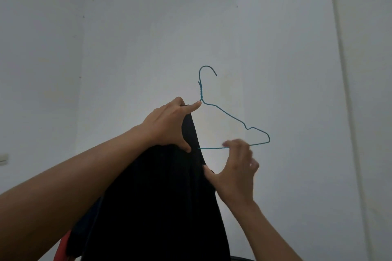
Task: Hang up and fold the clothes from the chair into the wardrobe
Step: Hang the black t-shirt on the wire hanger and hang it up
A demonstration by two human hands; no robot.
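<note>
A thin blue wire hanger [231, 116] is held up in front of a white wall, hook uppermost. A black garment [161, 197] covers its left half and hangs down out of view. My left hand [169, 125] grips the garment and the hanger's left side, with the forefinger reaching to the hanger's neck and the thumb pressing on the cloth. My right hand [235, 167] pinches the hanger's bottom bar with its fingers, blurred, while its thumb touches the garment's right edge. The hanger's right shoulder is bare.
The white wall [275, 38] fills the view, with a corner line at left and a vertical edge at right. A red cloth [61, 248] shows at the bottom left under my left forearm. A dark curved edge [239, 258] sits at the bottom.
</note>
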